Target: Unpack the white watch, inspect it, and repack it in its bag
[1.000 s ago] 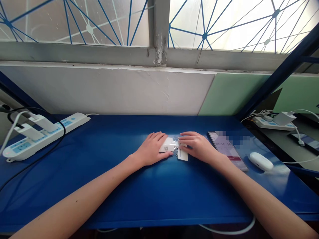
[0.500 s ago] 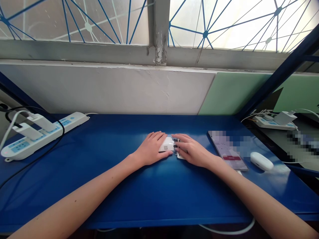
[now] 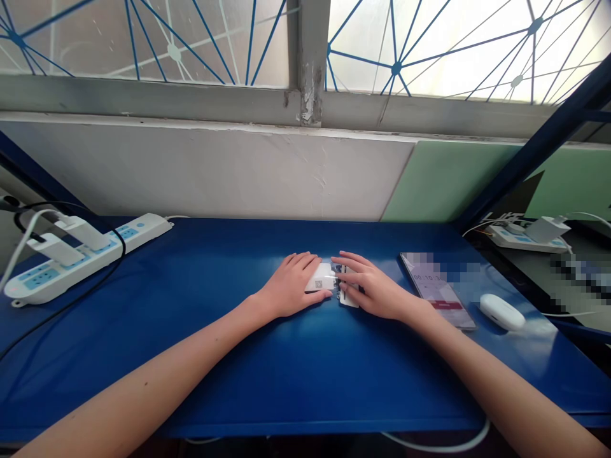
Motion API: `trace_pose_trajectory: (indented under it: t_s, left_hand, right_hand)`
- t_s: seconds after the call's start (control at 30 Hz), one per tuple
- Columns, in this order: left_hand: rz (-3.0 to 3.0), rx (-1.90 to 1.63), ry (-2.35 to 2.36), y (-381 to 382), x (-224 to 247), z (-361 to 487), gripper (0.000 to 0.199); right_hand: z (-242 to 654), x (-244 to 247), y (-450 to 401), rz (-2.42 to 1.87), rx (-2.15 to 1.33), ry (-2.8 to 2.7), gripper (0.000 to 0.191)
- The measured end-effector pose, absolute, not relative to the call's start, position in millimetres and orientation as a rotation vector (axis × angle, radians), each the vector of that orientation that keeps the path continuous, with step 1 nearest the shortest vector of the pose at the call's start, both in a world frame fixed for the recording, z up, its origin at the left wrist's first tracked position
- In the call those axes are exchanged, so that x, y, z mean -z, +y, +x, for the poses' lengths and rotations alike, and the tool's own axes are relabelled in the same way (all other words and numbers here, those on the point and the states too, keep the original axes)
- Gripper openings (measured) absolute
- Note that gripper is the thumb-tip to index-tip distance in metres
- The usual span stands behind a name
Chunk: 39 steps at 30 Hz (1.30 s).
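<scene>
My left hand (image 3: 293,283) lies flat over a flat white item (image 3: 324,278) with a square code printed on it, its thumb stretched along the near edge. The item's left part is hidden under the palm, and I cannot tell its kind. Just to the right, the spread fingers of my right hand (image 3: 370,285) rest at a small white piece (image 3: 349,298) with dark marks along its left side. Clear, shiny material shows between the two white pieces; whether it joins them I cannot make out.
Right of my hands are a phone (image 3: 436,289) with a timer on its screen and a white earbud case (image 3: 502,312). A white power strip (image 3: 90,261) with plugged-in adapters stands on the left of the blue table (image 3: 267,375). A black cable (image 3: 79,305) runs beside it.
My right fingers have moved slightly right and spread a little, showing more of the small white piece. The left hand stays in place on its item. The camera view has shifted slightly.
</scene>
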<state>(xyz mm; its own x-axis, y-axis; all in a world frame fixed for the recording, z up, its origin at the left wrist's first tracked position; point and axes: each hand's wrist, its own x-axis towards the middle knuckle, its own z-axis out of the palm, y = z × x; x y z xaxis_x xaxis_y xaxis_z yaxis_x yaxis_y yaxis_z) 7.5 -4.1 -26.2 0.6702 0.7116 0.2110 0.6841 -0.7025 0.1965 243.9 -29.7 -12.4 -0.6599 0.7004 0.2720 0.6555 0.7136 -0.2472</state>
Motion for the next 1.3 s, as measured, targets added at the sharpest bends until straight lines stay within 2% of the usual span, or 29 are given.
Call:
trace_pose_trajectory:
  t_s: [0.7, 0.97, 1.13, 1.3]
  left_hand:
    - [2.872, -0.232, 1.152, -4, 20, 9, 0.072]
    - [2.840, -0.196, 1.162, -3, 22, 8, 0.077]
    - [2.817, -0.134, 1.177, -4, 19, 8, 0.082]
    - [2.802, -0.079, 1.135, -4, 16, 6, 0.085]
  right_hand:
    - [241, 7, -35, -1.038, -0.432, -2.548, 0.022]
    - [244, 10, -32, -1.075, -0.523, -2.514, 0.028]
    - [251, 11, -28, -1.114, -0.469, -2.441, 0.030]
    - [257, 11, -21, -1.238, -0.254, -2.268, 0.027]
